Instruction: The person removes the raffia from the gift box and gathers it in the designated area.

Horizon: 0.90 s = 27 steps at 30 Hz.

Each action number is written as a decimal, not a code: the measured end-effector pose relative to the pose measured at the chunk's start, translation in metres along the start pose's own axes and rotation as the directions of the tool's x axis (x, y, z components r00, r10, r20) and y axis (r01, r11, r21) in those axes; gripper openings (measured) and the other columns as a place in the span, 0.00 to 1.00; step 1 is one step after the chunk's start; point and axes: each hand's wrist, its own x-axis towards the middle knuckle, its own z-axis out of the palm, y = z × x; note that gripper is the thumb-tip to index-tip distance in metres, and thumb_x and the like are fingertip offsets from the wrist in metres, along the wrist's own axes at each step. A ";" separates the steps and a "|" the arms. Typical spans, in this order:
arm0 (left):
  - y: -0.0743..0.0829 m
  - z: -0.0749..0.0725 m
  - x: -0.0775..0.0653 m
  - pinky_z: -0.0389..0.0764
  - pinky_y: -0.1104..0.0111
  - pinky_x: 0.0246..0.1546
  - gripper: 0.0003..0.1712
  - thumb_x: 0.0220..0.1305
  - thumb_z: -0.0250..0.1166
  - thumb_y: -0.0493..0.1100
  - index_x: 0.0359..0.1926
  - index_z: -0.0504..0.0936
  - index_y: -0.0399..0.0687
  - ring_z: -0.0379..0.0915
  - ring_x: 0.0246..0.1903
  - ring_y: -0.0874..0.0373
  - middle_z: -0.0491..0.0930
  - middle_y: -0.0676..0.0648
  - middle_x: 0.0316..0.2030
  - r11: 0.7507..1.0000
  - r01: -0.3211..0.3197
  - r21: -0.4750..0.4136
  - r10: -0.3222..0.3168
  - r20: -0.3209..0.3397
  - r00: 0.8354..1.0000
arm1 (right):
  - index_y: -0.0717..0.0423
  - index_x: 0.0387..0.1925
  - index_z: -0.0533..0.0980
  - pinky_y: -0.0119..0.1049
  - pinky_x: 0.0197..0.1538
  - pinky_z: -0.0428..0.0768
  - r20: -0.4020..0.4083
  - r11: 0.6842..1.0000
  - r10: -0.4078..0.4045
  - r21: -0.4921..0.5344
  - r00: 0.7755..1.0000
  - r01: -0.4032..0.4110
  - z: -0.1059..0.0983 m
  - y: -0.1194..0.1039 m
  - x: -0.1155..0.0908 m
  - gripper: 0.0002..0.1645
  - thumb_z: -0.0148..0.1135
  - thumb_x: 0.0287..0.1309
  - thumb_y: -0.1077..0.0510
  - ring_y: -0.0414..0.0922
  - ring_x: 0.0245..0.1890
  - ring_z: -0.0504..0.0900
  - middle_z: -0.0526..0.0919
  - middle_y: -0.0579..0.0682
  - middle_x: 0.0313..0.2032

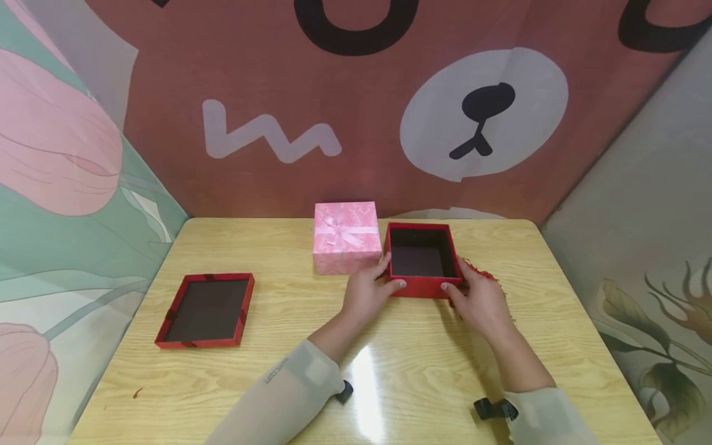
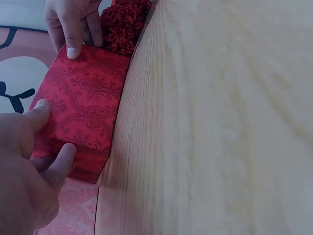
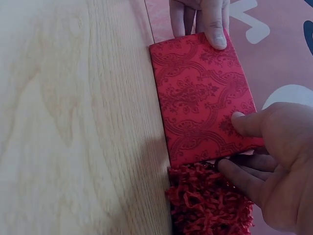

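Observation:
A red patterned gift box without its lid stands upright on the table, its dark inside facing up. My left hand holds its left near corner, thumb on the front wall and fingers along the left side. On the opposite corner my right hand grips in the same way, thumb on the front wall. Crinkled red shredded paper lies just right of the box, partly hidden behind the right hand in the head view. The pink gift box with a ribbon bow sits close to the red box's left side.
The red box lid lies inside-up on the left of the wooden table. A small red scrap rests near the front left. A printed wall cloth rises behind the table's far edge.

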 end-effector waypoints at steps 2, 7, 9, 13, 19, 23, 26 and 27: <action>0.000 0.003 0.003 0.85 0.67 0.53 0.41 0.56 0.80 0.54 0.70 0.76 0.55 0.83 0.56 0.56 0.82 0.47 0.60 1.000 -0.010 -0.006 0.010 -0.019 1.000 | 0.62 0.75 0.66 0.62 0.48 0.85 -0.009 1.000 0.026 -0.009 1.000 -0.026 0.002 0.000 0.004 0.43 0.69 0.67 0.47 0.63 0.47 0.86 0.86 0.67 0.51; -0.002 0.008 0.008 0.86 0.73 0.47 0.35 0.64 0.76 0.42 0.69 0.76 0.44 0.85 0.50 0.55 0.82 0.40 0.60 0.996 -0.032 -0.087 0.030 -0.025 0.999 | 0.59 0.74 0.69 0.67 0.45 0.83 -0.049 0.995 0.080 -0.048 0.996 -0.083 0.007 0.001 0.013 0.40 0.66 0.68 0.44 0.69 0.49 0.83 0.83 0.70 0.55; -0.003 0.010 0.009 0.85 0.73 0.49 0.32 0.67 0.72 0.38 0.70 0.75 0.39 0.85 0.51 0.54 0.81 0.38 0.60 0.994 -0.050 -0.098 0.049 -0.015 0.999 | 0.59 0.73 0.69 0.67 0.44 0.83 -0.069 0.995 0.086 -0.048 0.994 -0.089 0.008 0.000 0.017 0.40 0.66 0.68 0.44 0.70 0.49 0.83 0.83 0.70 0.54; -0.003 0.013 0.010 0.83 0.71 0.56 0.34 0.69 0.68 0.34 0.73 0.68 0.32 0.80 0.59 0.51 0.74 0.35 0.67 0.992 -0.076 -0.102 0.079 0.027 0.997 | 0.61 0.73 0.69 0.66 0.47 0.83 -0.086 0.996 0.079 -0.034 0.993 -0.083 0.010 -0.001 0.026 0.40 0.66 0.68 0.46 0.70 0.46 0.83 0.84 0.71 0.51; 0.000 0.018 0.012 0.65 0.62 0.74 0.47 0.69 0.68 0.41 0.80 0.54 0.36 0.59 0.75 0.50 0.60 0.39 0.77 1.000 -0.022 -0.008 0.023 0.108 0.994 | 0.62 0.76 0.65 0.66 0.53 0.82 -0.043 0.994 0.098 -0.051 0.994 -0.100 0.012 -0.003 0.041 0.41 0.63 0.70 0.47 0.70 0.49 0.83 0.83 0.73 0.51; 0.005 0.024 0.011 0.57 0.58 0.78 0.55 0.69 0.68 0.46 0.83 0.41 0.42 0.49 0.79 0.49 0.50 0.42 0.81 0.998 0.063 -0.005 -0.061 0.170 0.983 | 0.63 0.76 0.63 0.66 0.54 0.82 -0.031 0.992 0.108 -0.055 0.994 -0.110 0.014 -0.006 0.049 0.41 0.63 0.71 0.48 0.70 0.49 0.83 0.84 0.72 0.48; 0.007 0.027 0.011 0.57 0.56 0.78 0.59 0.69 0.68 0.47 0.84 0.35 0.44 0.48 0.79 0.48 0.47 0.42 0.82 0.994 0.105 -0.018 -0.100 0.199 0.975 | 0.65 0.76 0.63 0.66 0.53 0.82 -0.038 0.992 0.107 -0.055 0.993 -0.109 0.016 -0.006 0.054 0.41 0.63 0.71 0.49 0.70 0.48 0.84 0.85 0.72 0.46; 0.007 0.028 0.012 0.56 0.55 0.78 0.60 0.69 0.68 0.47 0.83 0.34 0.44 0.48 0.79 0.48 0.46 0.41 0.82 0.993 0.116 -0.022 -0.109 0.206 0.973 | 0.65 0.76 0.63 0.65 0.53 0.82 -0.039 0.992 0.108 -0.057 0.993 -0.110 0.017 -0.006 0.055 0.41 0.62 0.71 0.49 0.69 0.48 0.84 0.85 0.72 0.45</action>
